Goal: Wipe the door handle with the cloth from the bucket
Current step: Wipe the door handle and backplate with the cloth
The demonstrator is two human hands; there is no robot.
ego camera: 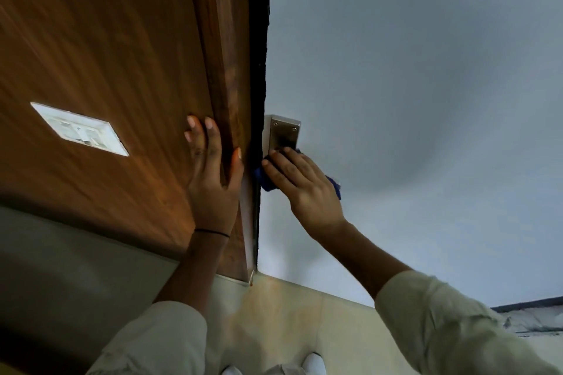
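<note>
right hand [304, 189] hiding handle, blue cloth [269, 181]

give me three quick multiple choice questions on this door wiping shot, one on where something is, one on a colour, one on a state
1. Where is the left hand?
A. flat on the wooden frame
B. on the floor
C. on the metal plate

2. What colour is the cloth?
A. white
B. blue
C. red

3. What is the right hand doing?
A. hanging empty
B. gripping a bucket
C. pressing the cloth below the metal plate

Answers: 1 A, its fingers lie spread along the wood; 2 B, blue folds show beside the fingers; 3 C, the cloth sits under its palm.
</note>
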